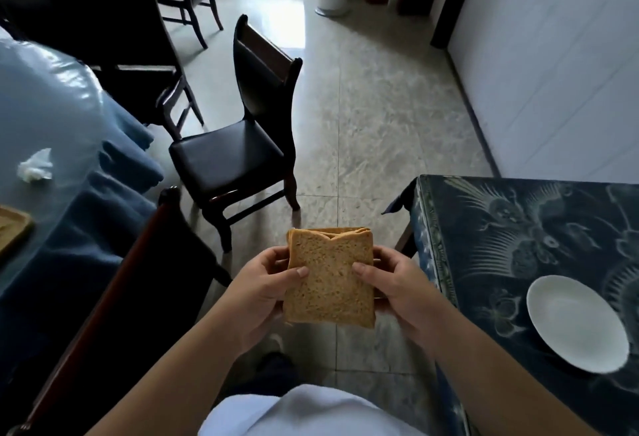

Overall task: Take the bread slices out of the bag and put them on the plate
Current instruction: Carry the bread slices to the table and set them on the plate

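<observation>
Pale marbled floor tiles fill the middle of this dining room, and right above them, held in mid-air, is the stack of bread slices (331, 278). No bag shows anywhere here, so the slices look to be already out. Both hands are on them: the left hand (257, 294) has its grip closed on the left edge, thumb across the front face, and the right hand (401, 292) has its grip closed on the right edge the same way, thumb on top, fingers behind.

This is soft, light stuff, I'd judge; springy crumb that dents under a hard pinch and tears if a single slice is bent. Holding by the two side crusts, as now, looks the safest, since it keeps the slices squared together.

The broad face of the front slice tilts up toward the camera. Its long axis runs away from the person, with the notched top crust at the far end and the bottom crust nearest the body.

Off to the right, the white plate (576, 325) sits bare on the worktop (518, 214) with the dark patterned cloth, well apart from the bread. A dark chair (238, 145) stands beyond.
</observation>
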Action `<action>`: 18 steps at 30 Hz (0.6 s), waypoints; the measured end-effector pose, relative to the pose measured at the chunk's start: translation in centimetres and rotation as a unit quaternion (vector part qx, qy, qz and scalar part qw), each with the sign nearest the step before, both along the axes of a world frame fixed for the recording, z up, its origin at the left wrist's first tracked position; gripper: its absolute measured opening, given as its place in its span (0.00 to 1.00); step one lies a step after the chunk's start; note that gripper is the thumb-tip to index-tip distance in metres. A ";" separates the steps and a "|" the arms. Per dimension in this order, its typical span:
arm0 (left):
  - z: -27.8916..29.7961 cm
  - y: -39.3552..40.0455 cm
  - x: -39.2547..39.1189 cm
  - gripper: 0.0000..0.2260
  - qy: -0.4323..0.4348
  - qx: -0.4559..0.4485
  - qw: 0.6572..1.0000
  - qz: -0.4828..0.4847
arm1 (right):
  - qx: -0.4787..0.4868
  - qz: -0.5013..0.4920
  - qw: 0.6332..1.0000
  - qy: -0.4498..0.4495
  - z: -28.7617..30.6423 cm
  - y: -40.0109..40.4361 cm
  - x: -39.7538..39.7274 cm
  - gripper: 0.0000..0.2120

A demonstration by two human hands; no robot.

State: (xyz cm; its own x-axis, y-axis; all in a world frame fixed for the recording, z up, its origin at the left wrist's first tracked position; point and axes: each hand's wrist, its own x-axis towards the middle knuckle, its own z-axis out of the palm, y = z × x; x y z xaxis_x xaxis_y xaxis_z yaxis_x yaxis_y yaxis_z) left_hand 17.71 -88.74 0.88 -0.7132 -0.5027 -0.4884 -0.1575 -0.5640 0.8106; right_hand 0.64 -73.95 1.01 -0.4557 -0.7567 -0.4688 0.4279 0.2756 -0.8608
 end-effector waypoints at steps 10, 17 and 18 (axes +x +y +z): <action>-1.6 -11.9 -16.6 0.20 -0.014 -0.011 0.980 -0.199 | 0.002 -0.187 0.982 -0.007 -1.7 -6.3 -9.6 0.11; 0.1 -11.7 -29.0 0.16 -0.021 -0.037 0.902 -0.429 | -0.001 -0.433 0.902 -0.002 -1.2 -4.1 -11.4 0.11; 0.3 -10.7 -30.4 0.14 -0.021 -0.045 0.886 -0.462 | 0.002 -0.471 0.882 -0.005 -1.3 -3.3 -11.0 0.10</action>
State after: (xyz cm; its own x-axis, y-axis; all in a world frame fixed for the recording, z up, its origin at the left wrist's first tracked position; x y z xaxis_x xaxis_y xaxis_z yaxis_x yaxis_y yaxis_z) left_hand -12.64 -99.46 1.17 -0.8226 0.2469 -0.5123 -0.5494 -0.1126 0.8279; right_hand -10.40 -77.25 -0.32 -0.8774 -0.0416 -0.4779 0.4758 -0.2028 -0.8559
